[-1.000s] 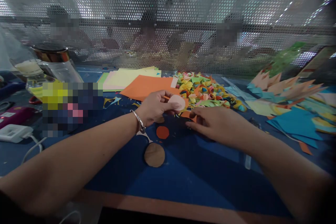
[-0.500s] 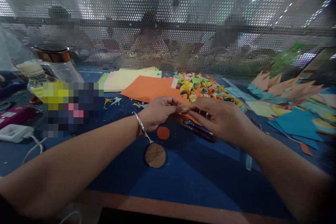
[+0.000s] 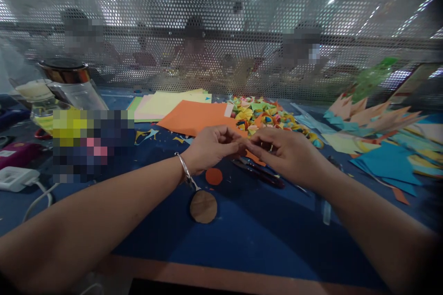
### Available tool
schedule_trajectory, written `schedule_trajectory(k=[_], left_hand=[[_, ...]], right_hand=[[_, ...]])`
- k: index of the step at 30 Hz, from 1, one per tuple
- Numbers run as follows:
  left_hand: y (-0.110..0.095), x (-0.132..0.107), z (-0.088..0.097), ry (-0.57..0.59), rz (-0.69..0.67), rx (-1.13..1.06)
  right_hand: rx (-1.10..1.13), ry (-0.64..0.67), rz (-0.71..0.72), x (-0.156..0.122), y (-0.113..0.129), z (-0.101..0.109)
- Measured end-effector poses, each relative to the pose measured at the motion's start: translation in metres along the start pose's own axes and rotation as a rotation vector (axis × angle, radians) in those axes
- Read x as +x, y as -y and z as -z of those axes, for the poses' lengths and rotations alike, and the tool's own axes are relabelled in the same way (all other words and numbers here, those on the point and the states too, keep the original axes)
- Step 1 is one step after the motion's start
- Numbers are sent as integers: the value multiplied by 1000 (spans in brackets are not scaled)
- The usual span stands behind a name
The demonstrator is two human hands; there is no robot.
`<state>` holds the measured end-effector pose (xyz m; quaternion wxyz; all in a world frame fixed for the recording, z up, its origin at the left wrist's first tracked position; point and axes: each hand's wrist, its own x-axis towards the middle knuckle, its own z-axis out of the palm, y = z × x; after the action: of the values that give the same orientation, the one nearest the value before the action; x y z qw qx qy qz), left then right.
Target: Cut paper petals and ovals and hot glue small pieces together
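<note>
My left hand [image 3: 215,147] and my right hand [image 3: 285,150] meet over the middle of the blue table, thumbs and fingertips pinched together. Whatever small piece lies between the fingertips is mostly hidden by them. Below my left wrist, which wears a silver bracelet [image 3: 183,166], lies a brown disc [image 3: 203,206] with a narrow metal piece at its upper edge. A small orange-red paper circle [image 3: 213,176] rests just above that disc. Under my right hand lies a dark-handled tool [image 3: 261,175], probably scissors, partly covered. Orange paper [image 3: 199,116] spreads behind my hands.
Behind the orange sheet are pale paper sheets [image 3: 169,103] and a heap of colourful folded paper pieces [image 3: 263,115]. Folded paper points [image 3: 363,113] and blue sheets [image 3: 387,163] lie right. A lidded jar [image 3: 74,85] and white charger [image 3: 17,179] stand left. A perforated screen [image 3: 221,55] closes the back.
My fingertips have closed in on each other, covering the tan piece that showed between them before. The view has shifted slightly; the table items stay in place.
</note>
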<state>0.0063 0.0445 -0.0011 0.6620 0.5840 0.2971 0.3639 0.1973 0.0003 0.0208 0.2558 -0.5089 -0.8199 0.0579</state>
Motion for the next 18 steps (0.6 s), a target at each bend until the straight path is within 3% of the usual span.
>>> schedule_trajectory(k=[18], left_hand=[[-3,-1,-4,-120,30,-50]], right_hand=[[64,-41,-77,1,1,-4]])
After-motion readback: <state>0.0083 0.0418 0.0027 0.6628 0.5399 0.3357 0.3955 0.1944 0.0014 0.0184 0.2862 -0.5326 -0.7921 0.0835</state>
